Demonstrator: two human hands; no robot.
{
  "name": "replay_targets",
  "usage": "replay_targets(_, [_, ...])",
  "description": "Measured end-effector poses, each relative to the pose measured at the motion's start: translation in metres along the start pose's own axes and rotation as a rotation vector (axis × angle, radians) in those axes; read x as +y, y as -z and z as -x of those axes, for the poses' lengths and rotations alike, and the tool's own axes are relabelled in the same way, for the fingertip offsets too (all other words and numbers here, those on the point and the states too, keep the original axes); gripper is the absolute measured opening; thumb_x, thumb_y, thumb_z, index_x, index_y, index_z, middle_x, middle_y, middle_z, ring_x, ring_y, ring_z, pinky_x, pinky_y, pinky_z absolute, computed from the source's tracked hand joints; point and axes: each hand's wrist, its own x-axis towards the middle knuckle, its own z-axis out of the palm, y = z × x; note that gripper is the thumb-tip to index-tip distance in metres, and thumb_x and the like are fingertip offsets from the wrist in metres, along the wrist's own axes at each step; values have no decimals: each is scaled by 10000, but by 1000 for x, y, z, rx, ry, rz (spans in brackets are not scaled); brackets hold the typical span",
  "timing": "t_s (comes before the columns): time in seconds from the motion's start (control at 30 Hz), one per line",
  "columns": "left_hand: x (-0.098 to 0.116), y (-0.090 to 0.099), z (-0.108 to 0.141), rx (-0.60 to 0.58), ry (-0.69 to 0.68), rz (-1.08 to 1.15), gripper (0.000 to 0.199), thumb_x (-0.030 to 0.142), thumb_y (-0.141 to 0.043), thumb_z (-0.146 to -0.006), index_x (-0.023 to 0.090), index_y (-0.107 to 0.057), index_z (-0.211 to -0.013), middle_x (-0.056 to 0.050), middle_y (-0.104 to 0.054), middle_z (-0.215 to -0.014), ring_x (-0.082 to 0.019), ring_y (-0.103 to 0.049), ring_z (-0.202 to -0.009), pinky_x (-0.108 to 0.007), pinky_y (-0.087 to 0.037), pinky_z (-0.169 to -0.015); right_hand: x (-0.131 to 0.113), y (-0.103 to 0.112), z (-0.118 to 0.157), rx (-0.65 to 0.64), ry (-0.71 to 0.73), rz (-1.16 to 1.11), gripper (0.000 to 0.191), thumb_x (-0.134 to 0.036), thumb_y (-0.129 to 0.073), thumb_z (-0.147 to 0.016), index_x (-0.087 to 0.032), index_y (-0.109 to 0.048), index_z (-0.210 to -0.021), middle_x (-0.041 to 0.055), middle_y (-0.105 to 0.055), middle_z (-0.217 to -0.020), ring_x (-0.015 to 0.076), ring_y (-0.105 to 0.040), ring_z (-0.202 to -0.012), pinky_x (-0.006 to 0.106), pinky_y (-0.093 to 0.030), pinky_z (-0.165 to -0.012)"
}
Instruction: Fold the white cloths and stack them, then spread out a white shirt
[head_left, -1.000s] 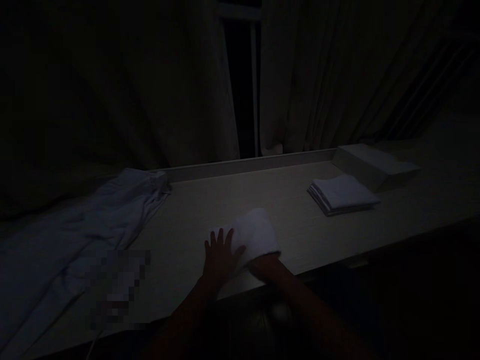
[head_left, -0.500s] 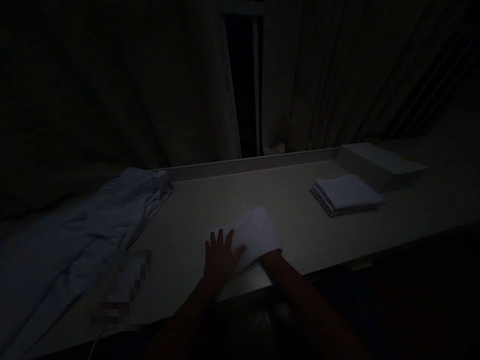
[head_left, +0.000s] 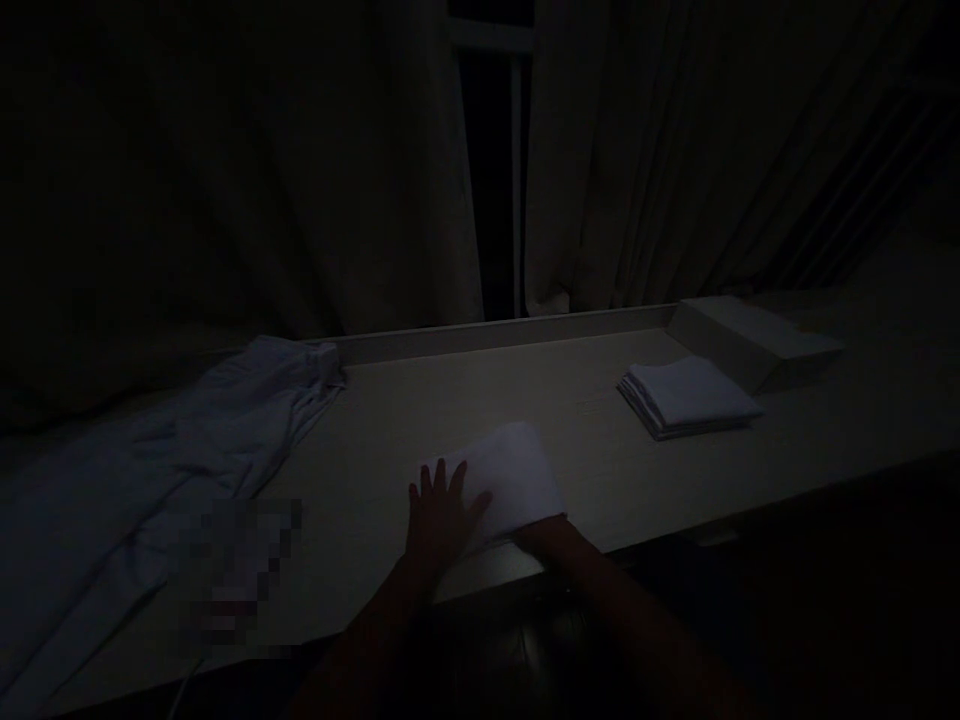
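One white cloth [head_left: 521, 473] at 12 o'clock on the surface [head_left: 465, 400]. Left hand [head_left: 441, 512]: open, fingers spread, palm down on cloth's left part, not gripping. Right hand [head_left: 549, 538]: at cloth's near right edge, fingers hidden; can't tell how open or if gripping. Pixelated item [head_left: 238, 565], 10 o'clock. Rumpled pale garment [head_left: 202, 440], 10 to 11. Folded stack [head_left: 690, 393], 1 o'clock; box [head_left: 757, 335] just beyond. Curtains [head_left: 570, 170] behind, 12.

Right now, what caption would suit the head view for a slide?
Left hand flat on a white cloth, right hand at its near edge, in dim light.
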Motion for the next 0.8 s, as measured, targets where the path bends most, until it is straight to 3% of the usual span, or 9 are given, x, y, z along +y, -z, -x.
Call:
replay_targets(0.17, [-2,-2,0,-13,-12,-3,821,752,-262,-846,240,-324,-1484,-129,-259,-1568,-397,-139,-1444,-599,-125,-1120,11,-8,36,-83,87,-5,341,-365,-460,-972,-219,-575,-1258,94,-640,-1197,210,-586,-1050,378,-453,-943])
replay_targets(0.37, [-4,-5,-1,0,-35,-5,840,768,-257,-834,242,-322,-1485,-137,-269,-1562,-398,-146,-1442,-595,-141,-1117,27,-8,88,-57,15,86,344,-443,-539,-923,-176,-632,-1119,109,-676,-1088,264,-603,-1020,398,-455,-897])
replay_targets(0.6, [-5,-5,-3,-30,-30,1,853,773,-271,-824,242,-311,-1490,-132,-250,-1570,-400,-138,-1444,-596,-157,-1111,41,1,109,-2,117,35,428,-305,-577,-896,-193,-506,-1303,100,-592,-1267,244,-526,-1173,397,-451,-983])
replay_targets(0.8, [-5,-5,-3,-22,-42,3,852,772,-257,-828,234,-318,-1486,-143,-247,-1569,-409,-135,-1441,-604,-160,-1103,48,3,123,76,101,30,526,-251,-537,-909,-194,-411,-1417,113,-520,-1381,247,-472,-1274,417,-443,-1042])
